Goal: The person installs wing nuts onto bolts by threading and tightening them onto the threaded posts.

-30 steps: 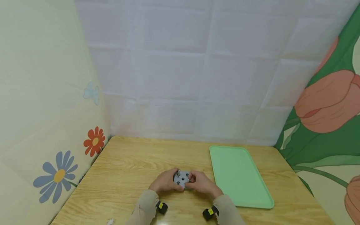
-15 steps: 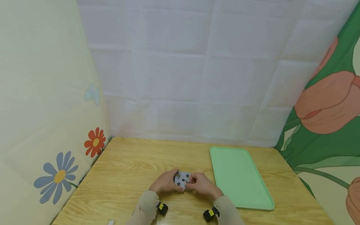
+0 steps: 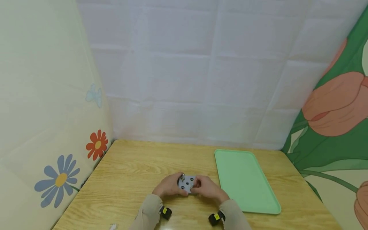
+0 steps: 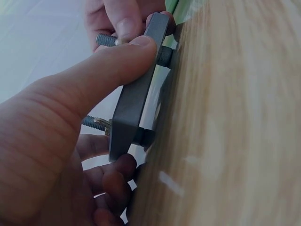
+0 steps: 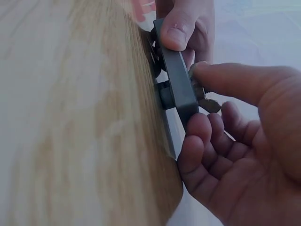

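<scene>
A small grey metal plate (image 3: 187,183) with several holes is held just above the table between both hands. My left hand (image 3: 170,186) grips its left side, thumb on the near edge and fingers beneath. Bolt heads stick out below the plate. One threaded bolt (image 4: 89,122) rises at the left with a wing nut (image 4: 103,125) on it. At the plate's right side, my right hand (image 3: 208,187) pinches a second wing nut (image 5: 209,105) on another bolt (image 4: 106,40). Its thumb presses the nut, while curled fingers touch the plate's end. The right fingers partly hide this nut.
A light green tray (image 3: 245,182) lies on the wooden table (image 3: 138,166) to the right of the hands. A small whitish scrap (image 3: 113,226) is at the near left edge. Cloth backdrops stand behind and at both sides.
My right thumb and fingers shift slightly around the wing nut. The left hand and the plate stay in nearly the same place.
</scene>
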`<state>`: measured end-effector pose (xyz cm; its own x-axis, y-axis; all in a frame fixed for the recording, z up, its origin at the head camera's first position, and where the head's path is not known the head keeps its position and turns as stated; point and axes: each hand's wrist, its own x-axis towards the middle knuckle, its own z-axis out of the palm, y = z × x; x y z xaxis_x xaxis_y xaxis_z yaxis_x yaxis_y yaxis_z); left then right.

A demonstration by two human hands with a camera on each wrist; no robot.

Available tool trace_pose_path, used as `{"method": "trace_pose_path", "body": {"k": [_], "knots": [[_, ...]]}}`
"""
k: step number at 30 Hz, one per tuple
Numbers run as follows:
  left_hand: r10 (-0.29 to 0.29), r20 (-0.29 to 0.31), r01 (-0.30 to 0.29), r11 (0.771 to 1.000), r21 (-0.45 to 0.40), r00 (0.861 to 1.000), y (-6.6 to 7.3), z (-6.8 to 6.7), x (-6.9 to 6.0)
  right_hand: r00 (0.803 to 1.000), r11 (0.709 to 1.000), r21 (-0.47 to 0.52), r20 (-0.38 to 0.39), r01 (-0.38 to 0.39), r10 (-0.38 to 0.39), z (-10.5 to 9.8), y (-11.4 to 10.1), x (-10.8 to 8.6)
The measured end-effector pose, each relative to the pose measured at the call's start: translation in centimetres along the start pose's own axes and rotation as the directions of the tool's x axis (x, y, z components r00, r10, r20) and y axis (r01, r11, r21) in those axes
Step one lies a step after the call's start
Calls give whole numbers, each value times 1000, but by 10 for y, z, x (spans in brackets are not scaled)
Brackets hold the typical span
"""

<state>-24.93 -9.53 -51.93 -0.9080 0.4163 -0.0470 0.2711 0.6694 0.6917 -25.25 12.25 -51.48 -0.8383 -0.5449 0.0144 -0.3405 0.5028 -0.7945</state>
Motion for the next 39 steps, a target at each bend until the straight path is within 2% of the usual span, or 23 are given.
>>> {"method": "trace_pose_path", "body": {"k": [8,15,25,32,39], "knots": [[-5,0,5,1000,2,1000,2,-1,-1,1000,1000,-24,-24,9,-10,0,-1,1],[-3,2,3,1000,-4,1000,2,-1,-1,1000,999,-42,-24,-20,19,2,2,3],[-16,1,16,999,-39,1000,-4,4,2,999,999,41,43,3,-5,-1,-1,-3],[-1,-7,0,1000,-31,1000,0,1,0,999,999,9,27,33,-34,-2,-3,-1],[-3,0,3,1000,-12,1000,0,0,1,994,998,11,89,65,-66,-5,0,0]]}}
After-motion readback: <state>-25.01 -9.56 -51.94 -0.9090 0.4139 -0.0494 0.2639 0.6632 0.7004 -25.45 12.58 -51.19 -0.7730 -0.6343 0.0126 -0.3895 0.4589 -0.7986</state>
